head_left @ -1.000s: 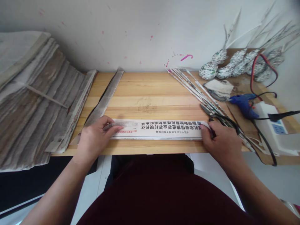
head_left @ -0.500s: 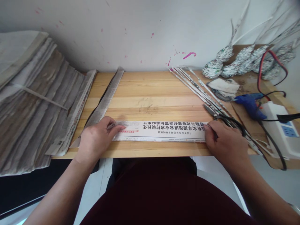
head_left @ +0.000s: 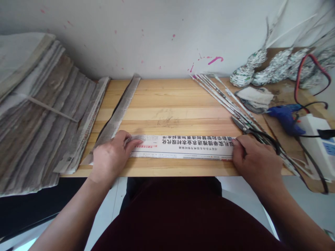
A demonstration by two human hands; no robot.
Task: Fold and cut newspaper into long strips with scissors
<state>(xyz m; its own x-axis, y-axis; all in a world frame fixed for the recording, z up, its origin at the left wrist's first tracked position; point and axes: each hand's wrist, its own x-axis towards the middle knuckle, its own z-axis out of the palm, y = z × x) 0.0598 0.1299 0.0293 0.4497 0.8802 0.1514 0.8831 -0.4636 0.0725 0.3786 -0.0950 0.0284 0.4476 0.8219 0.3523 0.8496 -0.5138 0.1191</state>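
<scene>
A long strip of newspaper with black printed characters lies flat along the near edge of the wooden table. My left hand presses on its left end, fingers laid across the paper. My right hand covers the right end with the fingers curled over the corner. Whether the right fingers pinch the paper or only press on it is hidden.
A thick stack of old newspapers fills the left side. Another folded strip lies diagonally. Rolled paper sticks, black scissors, a blue glue gun, a white power strip, cables and woven paper shapes crowd the right.
Both hands stay on the ends of the strip. The view has shifted slightly, and my right fingers have curled closer over the right corner.
</scene>
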